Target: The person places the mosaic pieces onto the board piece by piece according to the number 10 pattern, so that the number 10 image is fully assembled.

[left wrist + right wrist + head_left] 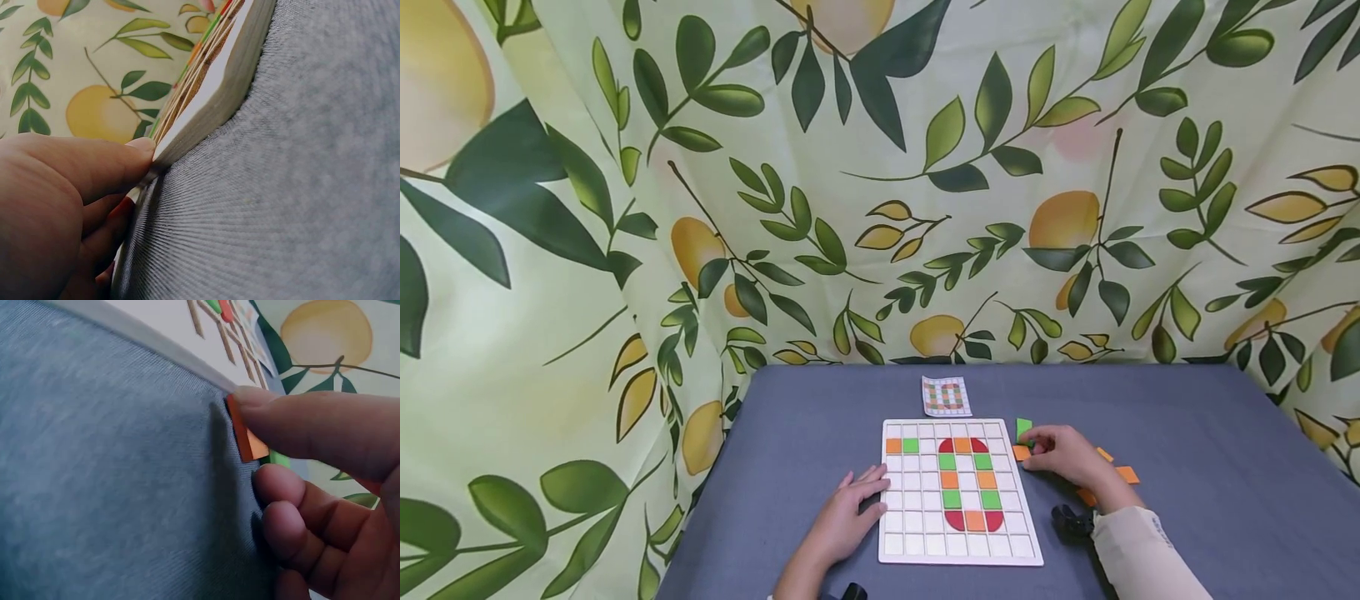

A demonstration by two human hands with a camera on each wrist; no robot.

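On a grey-blue bench [820,417], just beside a white gridded board [917,546], the right hand [1063,454] pinches a flat orange tile [1021,452] with darker sides; the left hand [846,517], fingers loose, touches the board's left edge.

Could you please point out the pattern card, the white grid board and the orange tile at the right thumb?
Pattern card [947,397]: head view, middle of its printed face.
White grid board [914,502]: head view, a bare square left of the tile pattern.
Orange tile [242,437]: right wrist view, its side edge.
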